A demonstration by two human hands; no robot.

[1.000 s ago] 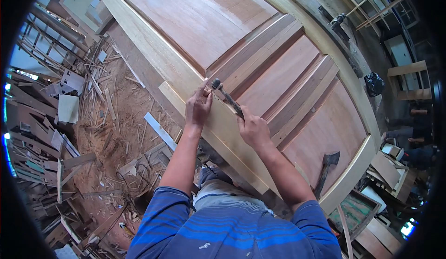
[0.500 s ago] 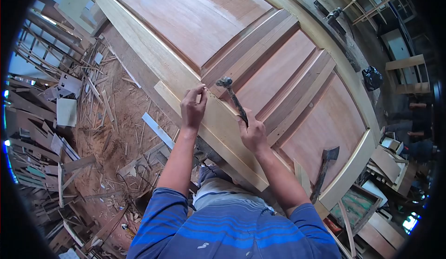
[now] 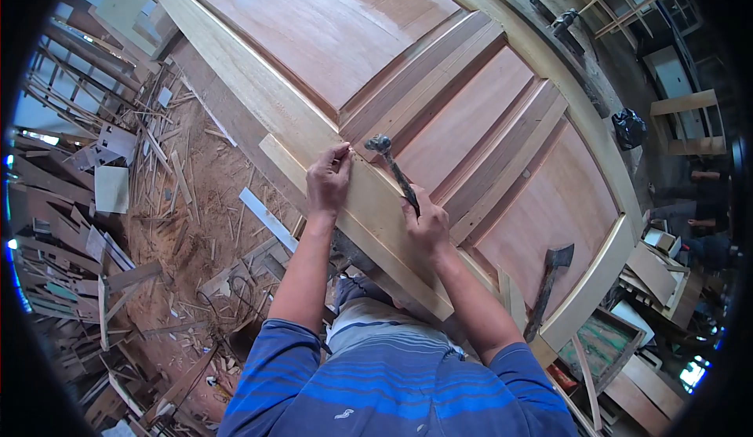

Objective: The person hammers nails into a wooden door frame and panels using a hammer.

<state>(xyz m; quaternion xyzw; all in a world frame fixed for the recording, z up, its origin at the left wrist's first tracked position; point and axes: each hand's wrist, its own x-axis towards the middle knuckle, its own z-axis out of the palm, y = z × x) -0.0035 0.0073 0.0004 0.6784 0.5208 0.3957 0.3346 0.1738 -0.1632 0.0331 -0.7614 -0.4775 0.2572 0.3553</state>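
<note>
A panelled wooden door (image 3: 271, 111) lies flat in front of me, its pale frame edge nearest my body. My right hand (image 3: 428, 221) grips a hammer (image 3: 398, 172) by its dark handle, the head raised just above the frame. Close to the hammer head, my left hand (image 3: 329, 178) pinches at the frame near a panel joint. Whatever sits between its fingertips is too small to make out. A hatchet (image 3: 547, 288) with a dark blade rests on the door's lower panel, to the right of my right arm.
Wood scraps and offcuts (image 3: 184, 170) cover the earthen floor at left. Behind the door, a clamp (image 3: 563, 23) and a black plastic bag (image 3: 628, 129) lie on the bench. A green-bottomed crate (image 3: 600, 347) stands at lower right. Another person (image 3: 706, 198) is partly visible at far right.
My left hand and forearm have shifted very slightly to the right. The hammer head has dipped a little, and my right hand stays nearly in place.
</note>
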